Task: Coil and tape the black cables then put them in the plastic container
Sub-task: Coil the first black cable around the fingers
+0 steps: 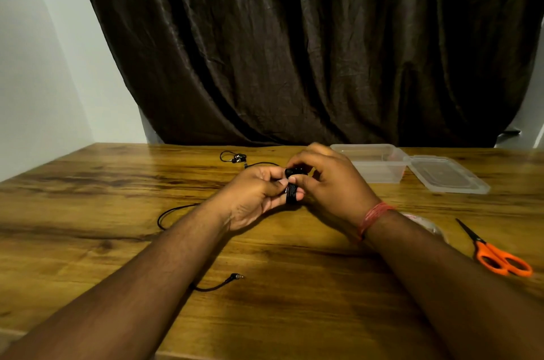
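Above the middle of the wooden table, my left hand (259,197) and my right hand (329,183) meet around a small black coil of cable (292,194). The coil is wound round the fingers of my left hand, and my right hand pinches its upper end. Loose black cable (173,211) trails left over the table, and its jack plug (235,276) lies near my left forearm. A pair of black earbuds (237,158) lies at the back. The clear plastic container (379,171) stands open at the back right.
The container's clear lid (447,175) lies just right of it. Orange-handled scissors (497,256) lie at the right edge. A roll of clear tape (426,225) shows partly behind my right wrist. A dark curtain hangs behind the table.
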Available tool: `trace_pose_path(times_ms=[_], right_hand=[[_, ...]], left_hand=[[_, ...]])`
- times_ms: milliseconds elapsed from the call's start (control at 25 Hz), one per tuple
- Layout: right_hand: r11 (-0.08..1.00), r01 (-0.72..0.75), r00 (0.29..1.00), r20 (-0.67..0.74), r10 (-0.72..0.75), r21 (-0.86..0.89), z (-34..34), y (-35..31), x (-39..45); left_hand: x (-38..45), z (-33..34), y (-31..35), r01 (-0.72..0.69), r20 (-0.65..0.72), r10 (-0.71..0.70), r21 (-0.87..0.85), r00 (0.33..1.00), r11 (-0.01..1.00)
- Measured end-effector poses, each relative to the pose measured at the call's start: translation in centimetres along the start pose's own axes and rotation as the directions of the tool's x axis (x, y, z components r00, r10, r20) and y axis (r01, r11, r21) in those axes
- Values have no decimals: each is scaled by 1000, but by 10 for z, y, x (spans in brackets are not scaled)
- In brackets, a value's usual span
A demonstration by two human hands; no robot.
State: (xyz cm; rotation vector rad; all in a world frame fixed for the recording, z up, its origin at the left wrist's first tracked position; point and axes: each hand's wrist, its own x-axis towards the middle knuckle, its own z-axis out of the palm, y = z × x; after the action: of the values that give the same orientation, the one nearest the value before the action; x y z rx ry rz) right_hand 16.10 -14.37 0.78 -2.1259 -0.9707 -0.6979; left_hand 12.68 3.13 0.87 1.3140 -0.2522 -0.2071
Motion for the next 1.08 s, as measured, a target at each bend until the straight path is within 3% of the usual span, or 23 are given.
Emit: trace_pose_path(times_ms=[200,480,640,800,1080], right_hand=[[979,-119,989,110,102,166,2,1,-1],[934,-227,973,105,206,277,2,3,1],[910,-273,961,127,244,312,2,2,0],[939,-252,967,93,236,234,4,1,-2],[997,-49,998,32,48,54,7,-1,-3]], left_hand=[[0,-1,1,35,-47,-31,91,998,995],[-1,0,3,7,-97,-7,7,995,1000],[-2,-1,6,23,-95,-16,77,995,997],[-2,-1,6,41,-89,-29,134,996,990],[-2,1,6,19,-64,-4,243,998,970]])
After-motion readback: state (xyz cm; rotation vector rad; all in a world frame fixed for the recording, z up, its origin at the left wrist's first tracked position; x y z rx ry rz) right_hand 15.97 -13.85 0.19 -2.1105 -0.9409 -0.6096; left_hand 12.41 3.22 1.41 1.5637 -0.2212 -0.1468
